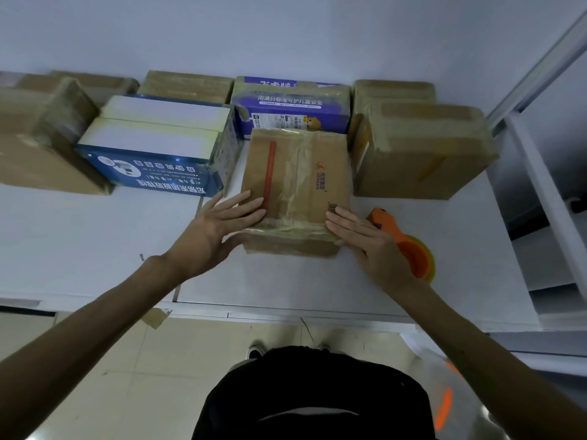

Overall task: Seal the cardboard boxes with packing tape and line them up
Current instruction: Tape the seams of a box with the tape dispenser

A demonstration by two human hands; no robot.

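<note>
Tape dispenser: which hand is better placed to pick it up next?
Probably the right hand: the orange tape dispenser lies just beside it, while the left hand rests on the far side of the cardboard box.

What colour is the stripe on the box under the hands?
Red-orange, a vertical stripe on the brown box top; the head view shows it.

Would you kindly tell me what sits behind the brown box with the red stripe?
A purple printed box stands directly behind the brown box, toward the wall. Its lower front is covered, so whether the two touch cannot be told.
</note>
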